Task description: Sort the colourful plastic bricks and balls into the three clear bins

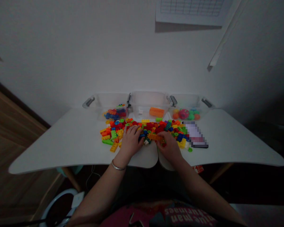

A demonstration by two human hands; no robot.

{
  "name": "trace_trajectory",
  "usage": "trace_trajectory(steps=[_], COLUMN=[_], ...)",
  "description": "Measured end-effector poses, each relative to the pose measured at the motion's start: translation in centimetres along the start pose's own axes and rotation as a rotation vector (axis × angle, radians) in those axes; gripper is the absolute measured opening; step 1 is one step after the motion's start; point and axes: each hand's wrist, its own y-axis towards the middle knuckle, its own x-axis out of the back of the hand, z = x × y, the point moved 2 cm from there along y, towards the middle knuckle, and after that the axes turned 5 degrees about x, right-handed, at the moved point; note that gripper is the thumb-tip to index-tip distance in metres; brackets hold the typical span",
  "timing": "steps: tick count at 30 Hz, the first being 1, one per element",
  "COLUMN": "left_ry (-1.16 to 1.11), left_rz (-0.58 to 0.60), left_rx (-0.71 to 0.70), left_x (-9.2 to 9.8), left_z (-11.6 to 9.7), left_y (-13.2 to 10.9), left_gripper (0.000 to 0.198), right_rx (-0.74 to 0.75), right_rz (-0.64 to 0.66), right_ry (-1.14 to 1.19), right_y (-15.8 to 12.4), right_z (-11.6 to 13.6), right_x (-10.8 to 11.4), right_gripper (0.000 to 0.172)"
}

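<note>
Right hand (169, 145) with long orange block (153, 136)

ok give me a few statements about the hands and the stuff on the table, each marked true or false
1. The right hand grips an orange piece. True.
2. The left hand rests on the phone-like device. False: it is at the brick pile.
3. A bracelet circles the right wrist. False: it is on the left.
4. The middle container holds an orange block. True.
5. Ball-like pieces lie in the left container. False: they lie in the right container.
</note>
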Motion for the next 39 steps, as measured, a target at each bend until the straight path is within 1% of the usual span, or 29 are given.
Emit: trace_trajectory(steps=[3,7,11,15,17,24,26,29,31,34,37,39], left_ry=[-0.008,-0.032,-0.097,-0.181,-0.203,-0.247,-0.282,-0.385,-0.512,-0.764,-0.983,-1.065], left_rz=[-0.005,-0.010,-0.041,-0.051,-0.047,-0.045,-0.040,-0.064,-0.119,-0.198,-0.258,-0.366], left_rx=[0.000,-0.016,-0.073,-0.196,-0.235,-0.181,-0.149,-0.039,0.056,0.218,0.382,0.443], left_x=[0.1,0.2,0.4,0.7,0.7,0.2,0.2,0.2,0.3,0.7,2.0,3.6], left_z=[0.0,0.1,0.2,0.1,0.1,0.2,0.3,0.7,1.1,1.9,3.3,4.6], left_y=[-0.1,-0.1,-0.1,-0.1,-0.1,0.0,0.1,0.2,0.4,1.1,2.8,4.4], left_gripper=[0.034,0.039,0.044,0.030,0.024,0.018,0.017,0.016,0.014,0.016,0.023,0.027], right_rx=[0.054,0.041,0.032,-0.007,-0.006,0.017,0.039,0.053,0.043,0.001,-0.016,0.001], right_rz=[0.040,0.055,0.077,0.081,0.078,0.065,0.020,-0.070,-0.099,-0.100,-0.090,-0.082], right_ry=[-0.041,-0.052,-0.028,0.001,0.010,0.021,0.030,0.025,-0.002,-0.033,-0.044,-0.055], right_y=[-0.8,-1.0,-0.8,-0.5,-0.5,-0.4,-0.3,-0.3,-0.3,-0.3,-0.2,-0.2], right_z=[0.2,-0.3,-0.5,-0.6,-0.7,-0.5,-0.3,-0.1,-0.1,-0.1,-0.1,0.0], right_x=[-1.3,-2.0,-2.4,-2.4,-2.4,-2.1,-1.7,-1.1,-0.8,-0.5,-0.5,-0.4], right_gripper=[0.023,0.025,0.025,0.025,0.024,0.022,0.023,0.028,0.031,0.033,0.032,0.030])
